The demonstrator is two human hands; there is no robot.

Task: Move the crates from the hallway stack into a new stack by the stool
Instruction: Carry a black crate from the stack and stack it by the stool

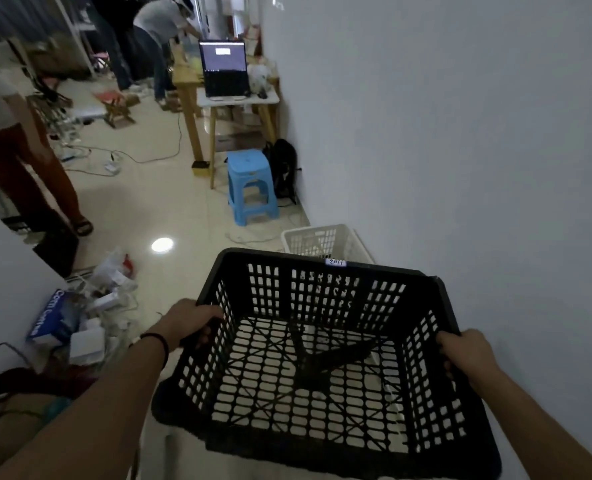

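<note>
I carry a black lattice crate (322, 358) in front of me, held above the floor. My left hand (190, 323) grips its left rim and my right hand (464, 355) grips its right rim. A small white label sits on the crate's far rim. Just beyond it, a white crate (322, 240) stands on the floor against the wall. The blue plastic stool (251, 185) stands farther along the same wall, beside a black backpack (284, 171).
The white wall (460, 133) runs along the right. A small table with an open laptop (223, 69) is behind the stool. Boxes, bags and cables (79, 317) clutter the floor at left. A person's legs (27, 178) stand at left; others are farther back.
</note>
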